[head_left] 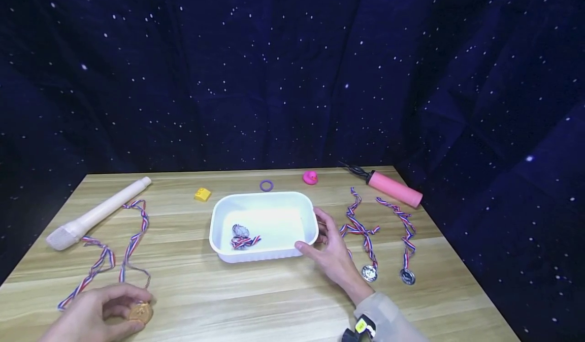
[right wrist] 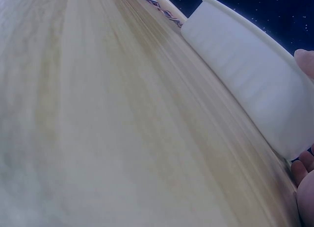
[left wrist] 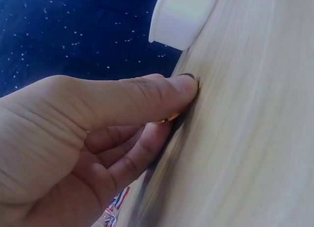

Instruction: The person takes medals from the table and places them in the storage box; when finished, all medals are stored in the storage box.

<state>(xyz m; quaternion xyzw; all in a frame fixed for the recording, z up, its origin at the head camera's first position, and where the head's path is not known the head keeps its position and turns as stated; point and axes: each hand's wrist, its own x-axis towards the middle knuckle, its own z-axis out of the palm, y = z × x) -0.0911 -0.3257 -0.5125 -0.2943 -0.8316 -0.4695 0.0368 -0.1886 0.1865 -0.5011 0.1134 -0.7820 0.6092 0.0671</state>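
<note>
My left hand [head_left: 130, 306] is at the table's near left edge and pinches a gold medal [head_left: 141, 312] lying on the wood. Its striped ribbon [head_left: 133, 240] trails away toward the back. In the left wrist view my thumb [left wrist: 162, 92] presses down over the medal [left wrist: 166, 120], so only a sliver shows. My right hand [head_left: 320, 236] grips the right front corner of the white tray [head_left: 219, 215], thumb on the front wall and fingers along the side. A silver medal [head_left: 241, 234] with bunched ribbon lies inside. The tray wall [right wrist: 250, 80] fills the right wrist view.
Two more medals [head_left: 369, 273] [head_left: 408, 276] with ribbons lie right of the tray. Behind them are a pink pump [head_left: 393, 188], a pink duck [head_left: 310, 178], a purple ring [head_left: 266, 185] and a yellow block [head_left: 202, 194]. A cream microphone [head_left: 96, 214] lies at far left. Dark starry cloth surrounds the table.
</note>
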